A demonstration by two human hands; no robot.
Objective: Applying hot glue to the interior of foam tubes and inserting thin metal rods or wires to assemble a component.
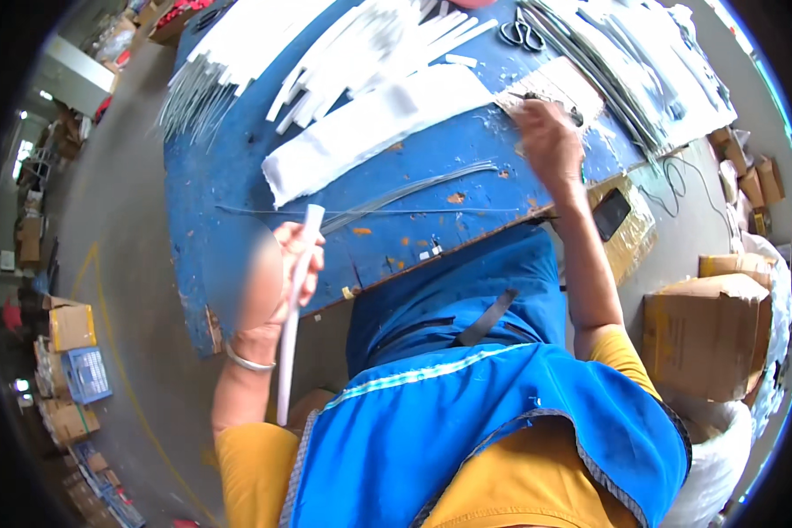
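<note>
**Fingers closed on white tube at lower left; right hand on far stack**

Fingers (306, 255) of your left hand (277, 282) are wrapped shut around a long white tube (296, 304), held upright at the lower left edge of the blue table (238, 176). Your right hand (547, 141) rests at upper right, fingers curled down onto a flat white stack (559, 85); what they grip, I cannot tell. Thin wires (414, 194) lie between your hands. Scissors (521, 33) sit near the top edge.
</note>
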